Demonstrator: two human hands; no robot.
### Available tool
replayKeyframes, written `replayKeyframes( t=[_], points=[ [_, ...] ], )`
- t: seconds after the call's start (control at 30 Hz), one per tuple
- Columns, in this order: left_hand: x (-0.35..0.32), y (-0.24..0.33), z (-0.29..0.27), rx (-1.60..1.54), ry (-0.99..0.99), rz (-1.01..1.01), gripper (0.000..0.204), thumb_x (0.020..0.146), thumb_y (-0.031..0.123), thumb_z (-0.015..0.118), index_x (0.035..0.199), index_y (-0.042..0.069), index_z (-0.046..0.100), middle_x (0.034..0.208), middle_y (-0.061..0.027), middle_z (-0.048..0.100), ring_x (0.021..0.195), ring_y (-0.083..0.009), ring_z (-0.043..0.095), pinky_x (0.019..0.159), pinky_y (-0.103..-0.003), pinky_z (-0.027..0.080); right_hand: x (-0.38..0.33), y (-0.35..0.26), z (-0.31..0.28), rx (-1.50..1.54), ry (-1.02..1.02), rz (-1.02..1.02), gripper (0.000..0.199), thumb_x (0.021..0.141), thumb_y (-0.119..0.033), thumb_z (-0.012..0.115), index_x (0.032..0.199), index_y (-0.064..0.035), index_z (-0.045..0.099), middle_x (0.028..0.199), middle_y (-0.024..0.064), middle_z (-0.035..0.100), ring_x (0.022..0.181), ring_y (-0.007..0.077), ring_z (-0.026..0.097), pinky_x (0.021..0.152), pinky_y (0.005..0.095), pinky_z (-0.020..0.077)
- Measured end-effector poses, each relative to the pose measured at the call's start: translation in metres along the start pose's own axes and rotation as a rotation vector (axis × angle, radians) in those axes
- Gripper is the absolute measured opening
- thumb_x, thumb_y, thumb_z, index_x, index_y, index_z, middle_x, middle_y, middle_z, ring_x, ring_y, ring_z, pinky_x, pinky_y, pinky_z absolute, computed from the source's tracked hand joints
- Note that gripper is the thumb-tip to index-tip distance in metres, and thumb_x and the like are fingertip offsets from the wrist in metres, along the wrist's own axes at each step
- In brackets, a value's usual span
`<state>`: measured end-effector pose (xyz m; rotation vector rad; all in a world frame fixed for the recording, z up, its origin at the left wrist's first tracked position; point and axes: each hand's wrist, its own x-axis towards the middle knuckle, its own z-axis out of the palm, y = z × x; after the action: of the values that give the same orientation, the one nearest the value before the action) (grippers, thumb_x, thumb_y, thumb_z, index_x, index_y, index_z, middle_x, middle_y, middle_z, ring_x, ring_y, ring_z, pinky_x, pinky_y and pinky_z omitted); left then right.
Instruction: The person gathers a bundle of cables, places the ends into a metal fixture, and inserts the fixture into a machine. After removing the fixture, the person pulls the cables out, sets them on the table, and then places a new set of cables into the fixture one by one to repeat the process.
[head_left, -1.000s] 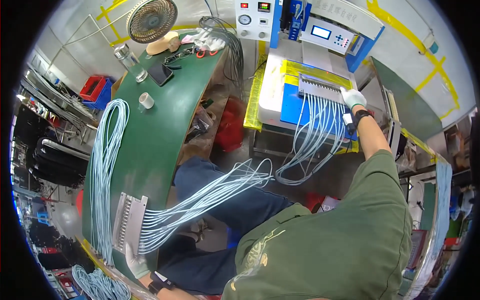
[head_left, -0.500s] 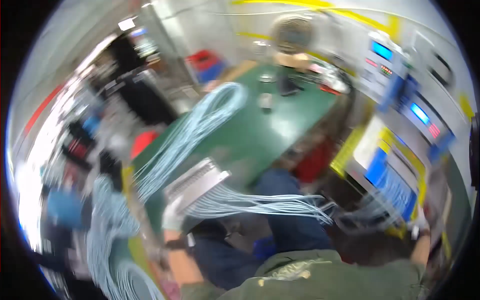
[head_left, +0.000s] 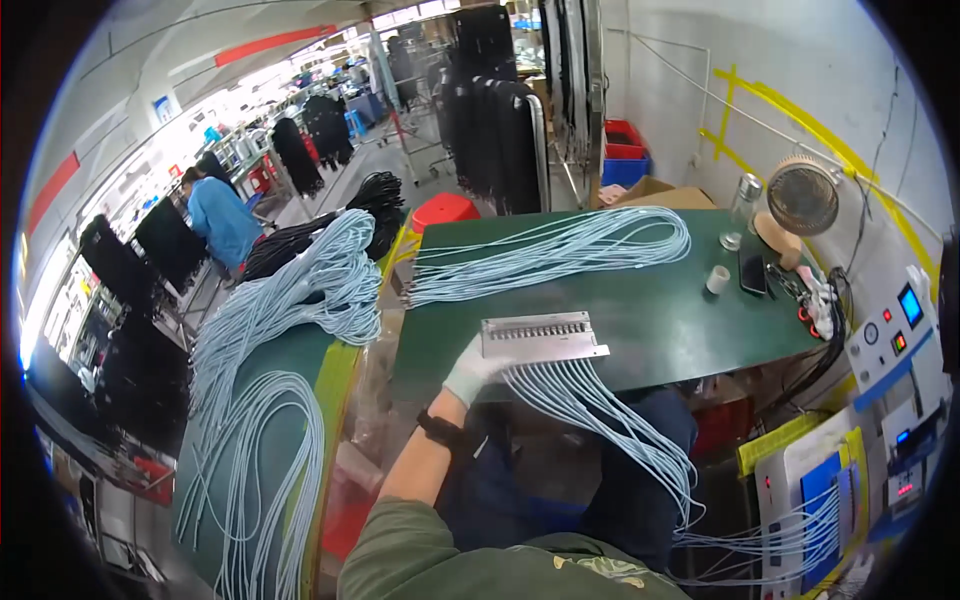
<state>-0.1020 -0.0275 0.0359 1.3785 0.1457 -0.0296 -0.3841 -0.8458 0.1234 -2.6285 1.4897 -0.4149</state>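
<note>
My left hand (head_left: 473, 371), in a white glove, grips the left end of a flat silver metal fixture (head_left: 540, 345) with a row of slots. It holds the fixture at the near edge of the green table; the thumb and fingertips are partly hidden. Light blue cables (head_left: 610, 415) run from the fixture's near side and droop to the right over my legs. Beyond it, a looped bundle of similar cables (head_left: 590, 245) lies on the table. My right hand is out of view.
At right stands a machine (head_left: 795, 515) with cables in its blue and yellow front. A fan (head_left: 803, 196), glass bottle (head_left: 742, 205), phone (head_left: 753, 272) and small white cup (head_left: 717, 280) occupy the table's far right. More cable bundles (head_left: 290, 290) cover the left table. A person (head_left: 222, 218) in blue works beyond.
The view has swung to the left and steadied. My right hand, earlier beside the machine at right, has left the picture. My left hand still holds the fixture with its cables.
</note>
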Motion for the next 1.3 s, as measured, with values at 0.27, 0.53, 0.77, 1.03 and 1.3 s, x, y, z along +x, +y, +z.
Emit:
replayKeyframes(
  t=[0.27,0.53,0.77,1.03,1.3],
  points=[
    [-0.014,-0.014,-0.004,0.847,0.156,0.231,0.077,0.076,0.035,0.084,0.141,0.009,0.050,0.117,-0.0167,0.069,0.103,-0.0291,0.069,0.088,-0.038,0.054,-0.016,-0.366,0.103,1.148,-0.917,-0.601,0.029,0.097,-0.016,0.061,0.122,-0.0010,0.066,0.095,0.0067,0.069,0.067,0.0092,0.062,0.059,0.0225,0.0487],
    [-0.032,-0.001,0.021,1.161,0.264,0.030,0.076,0.076,0.055,0.078,0.132,0.010,0.055,0.104,-0.0206,0.071,0.098,-0.0368,0.068,0.085,-0.043,0.053,-0.236,-0.614,0.162,0.403,-1.398,-0.832,0.042,0.097,-0.044,0.061,0.096,-0.0022,0.064,0.079,0.0124,0.069,0.052,0.0183,0.062,0.045,0.0296,0.0493],
    [-0.032,-0.009,0.027,1.148,0.324,-0.013,0.065,0.076,0.053,0.078,0.118,0.007,0.059,0.092,-0.0184,0.071,0.090,-0.0375,0.068,0.078,-0.046,0.054,-0.236,-0.617,0.168,0.332,-1.310,-0.922,0.040,0.095,-0.044,0.065,0.086,-0.0051,0.061,0.071,0.0103,0.065,0.042,0.0139,0.051,0.038,0.0280,0.0394],
    [-0.034,0.015,0.023,0.963,0.138,-0.068,0.086,0.079,0.048,0.079,0.145,0.005,0.045,0.103,-0.0173,0.071,0.098,-0.0311,0.069,0.080,-0.040,0.055,-0.237,-0.609,0.094,0.814,-1.302,-0.866,0.026,0.095,-0.030,0.068,0.100,-0.0049,0.063,0.080,0.0061,0.066,0.059,0.0099,0.057,0.049,0.0245,0.0453],
    [-0.064,0.048,-0.014,-0.374,0.201,0.672,0.085,0.090,0.017,0.071,0.158,0.003,0.021,0.156,-0.0191,0.032,0.134,-0.0331,0.045,0.115,-0.045,0.037,-0.297,-0.536,0.017,1.046,-1.664,-1.639,0.049,0.095,-0.023,0.068,0.134,0.0022,0.053,0.120,0.0146,0.066,0.106,0.0236,0.065,0.089,0.0350,0.0541]
  ],
)
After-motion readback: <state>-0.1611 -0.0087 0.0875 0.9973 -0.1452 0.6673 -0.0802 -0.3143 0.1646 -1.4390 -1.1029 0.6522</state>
